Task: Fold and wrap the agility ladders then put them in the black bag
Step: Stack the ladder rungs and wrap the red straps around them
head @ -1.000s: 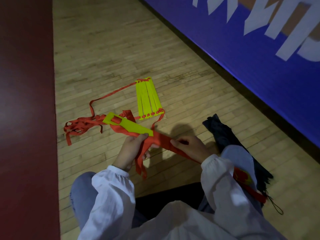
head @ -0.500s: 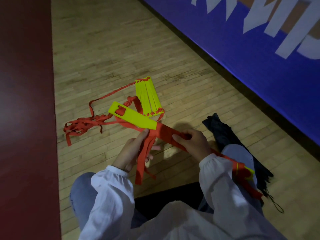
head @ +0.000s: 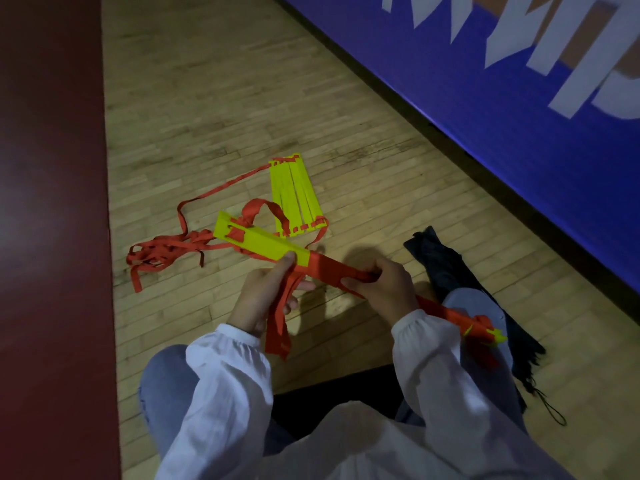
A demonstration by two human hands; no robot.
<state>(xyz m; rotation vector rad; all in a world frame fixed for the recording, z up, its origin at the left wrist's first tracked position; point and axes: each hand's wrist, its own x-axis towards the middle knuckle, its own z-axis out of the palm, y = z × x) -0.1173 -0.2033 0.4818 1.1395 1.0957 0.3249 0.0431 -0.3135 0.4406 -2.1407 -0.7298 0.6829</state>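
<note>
I hold a stacked bundle of yellow ladder rungs (head: pixel 258 241) partly wound in red strap (head: pixel 330 270), slanting above the floor. My left hand (head: pixel 263 294) grips the bundle near its middle, thumb on the yellow rung, with loose strap ends hanging below it. My right hand (head: pixel 379 284) pinches the red wrap a little to the right. The bundle's far end (head: pixel 485 329) rests on my right knee. A second ladder (head: pixel 296 195), its yellow rungs gathered flat, lies on the floor beyond. The black bag (head: pixel 446 268) lies on the floor at my right knee.
A tangle of red strap (head: pixel 162 254) trails across the wooden floor (head: pixel 225 98) to the left. A dark red floor band (head: pixel 52 237) runs along the left. A blue wall padding (head: pixel 485 98) with white letters stands at the right.
The bundle has been lifted and its yellow end has swung up and left. My right hand has slid along the red wrap; a strap loop now arches over the bundle's far end.
</note>
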